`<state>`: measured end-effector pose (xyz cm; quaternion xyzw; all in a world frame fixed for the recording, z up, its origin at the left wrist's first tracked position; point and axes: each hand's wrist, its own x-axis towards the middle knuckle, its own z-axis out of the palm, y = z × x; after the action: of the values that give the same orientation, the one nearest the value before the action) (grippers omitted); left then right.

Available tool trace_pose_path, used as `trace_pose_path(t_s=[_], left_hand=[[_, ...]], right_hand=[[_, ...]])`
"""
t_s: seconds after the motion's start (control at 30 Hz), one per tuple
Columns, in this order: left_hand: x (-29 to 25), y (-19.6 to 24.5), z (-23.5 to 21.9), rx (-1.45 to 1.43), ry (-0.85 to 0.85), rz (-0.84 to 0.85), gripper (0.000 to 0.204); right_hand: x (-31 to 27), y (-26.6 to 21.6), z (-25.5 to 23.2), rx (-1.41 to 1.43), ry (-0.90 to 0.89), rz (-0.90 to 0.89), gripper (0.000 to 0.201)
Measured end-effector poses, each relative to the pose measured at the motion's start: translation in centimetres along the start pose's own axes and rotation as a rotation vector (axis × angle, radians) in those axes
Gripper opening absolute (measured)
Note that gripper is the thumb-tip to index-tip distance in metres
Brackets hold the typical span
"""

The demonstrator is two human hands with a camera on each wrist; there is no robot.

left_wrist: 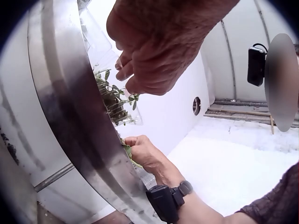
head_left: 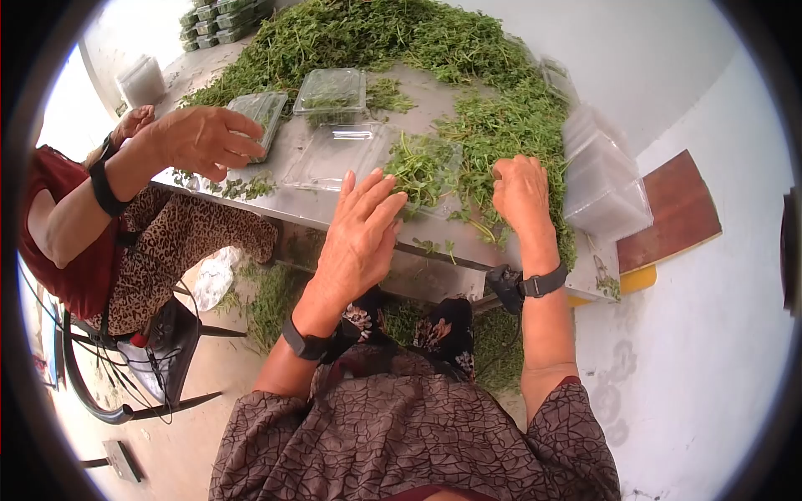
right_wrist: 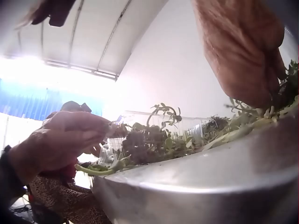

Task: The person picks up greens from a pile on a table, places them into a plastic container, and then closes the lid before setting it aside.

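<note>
My left hand hovers by the table's front edge, its fingers extended close to a clear plastic box. Leafy green sprigs lie in the right part of that box, and some show upright above its rim in the right wrist view. To the right of the box, my right hand is down among the loose greens, fingers curled. In the left wrist view its fingertips pinch green stems. A few stray stems lie along the front edge of the metal table.
A big heap of greens covers the back of the table. Stacked clear containers stand at the right. Another person's hand is at the left, near a filled box; a closed box sits behind. Filled boxes are piled far left.
</note>
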<state>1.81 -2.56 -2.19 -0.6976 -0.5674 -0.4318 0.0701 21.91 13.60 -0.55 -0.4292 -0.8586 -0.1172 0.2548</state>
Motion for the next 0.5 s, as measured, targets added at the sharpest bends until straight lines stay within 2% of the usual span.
trace_pose_path(t_s=[0.1, 0.17, 0.2, 0.23, 0.3, 0.37, 0.43, 0.5], left_hand=[[0.0, -0.2, 0.0, 0.009, 0.026, 0.04, 0.038], [-0.1, -0.4, -0.2, 0.02, 0.021, 0.039, 0.038], [-0.1, -0.5, -0.2, 0.021, 0.026, 0.035, 0.038], [-0.2, -0.5, -0.3, 0.024, 0.028, 0.035, 0.038], [-0.4, -0.6, -0.4, 0.03, 0.03, 0.03, 0.038], [-0.4, -0.6, -0.2, -0.004, 0.018, 0.004, 0.039], [-0.5, -0.5, -0.2, -0.005, 0.021, 0.003, 0.039], [-0.5, -0.4, -0.2, -0.005, 0.023, 0.004, 0.039]], right_hand=[[0.1, 0.4, -0.2, -0.048, 0.026, -0.011, 0.006], [0.2, 0.5, -0.7, 0.073, 0.067, 0.061, 0.006], [0.5, -0.1, -1.8, 0.163, 0.064, 0.18, 0.009], [0.8, -0.3, -2.5, 0.164, 0.062, 0.173, 0.009], [1.2, -0.6, -3.8, 0.526, 0.1, 0.411, 0.013], [1.6, -1.8, -5.7, 0.631, 0.12, 0.375, 0.013], [2.0, -3.0, -6.8, 0.923, 0.151, 0.337, 0.012], [2.4, -4.5, -7.6, 0.919, 0.106, 0.318, 0.014]])
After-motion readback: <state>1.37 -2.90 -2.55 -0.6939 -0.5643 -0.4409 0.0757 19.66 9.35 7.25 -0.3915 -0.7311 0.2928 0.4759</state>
